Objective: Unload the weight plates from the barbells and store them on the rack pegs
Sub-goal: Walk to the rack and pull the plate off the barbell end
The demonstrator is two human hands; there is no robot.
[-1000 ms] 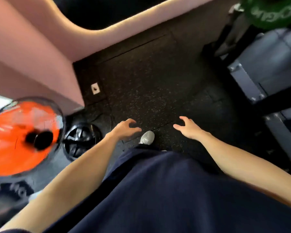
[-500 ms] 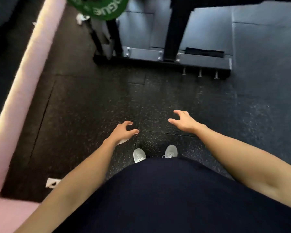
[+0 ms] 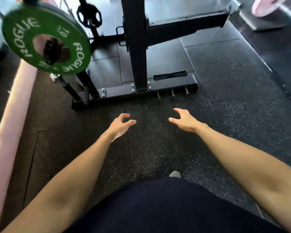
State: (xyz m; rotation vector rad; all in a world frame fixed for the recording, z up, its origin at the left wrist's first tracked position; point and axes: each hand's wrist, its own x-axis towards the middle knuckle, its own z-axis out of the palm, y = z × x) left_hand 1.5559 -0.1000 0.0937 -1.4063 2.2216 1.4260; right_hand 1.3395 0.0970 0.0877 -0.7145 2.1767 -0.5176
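Plate storage starts nearest with the person's dark navy clothing (image 3: 166, 207) and one pale shoe toe (image 3: 175, 174) on the black speckled rubber floor (image 3: 158, 148). Both bare forearms reach forward over that floor. The left hand (image 3: 120, 124) and the right hand (image 3: 183, 121) hang apart, fingers loosely curved and spread, holding nothing. Beyond them stands the black steel rack upright (image 3: 134, 47) bolted to its base (image 3: 141, 91). Farther off at upper left, a round green bumper plate lettered ROGUE (image 3: 45, 39) sits raised off the floor, flat face turned toward the camera, its centre axis pointing roughly this way. A small black plate (image 3: 89, 15) hangs behind it.
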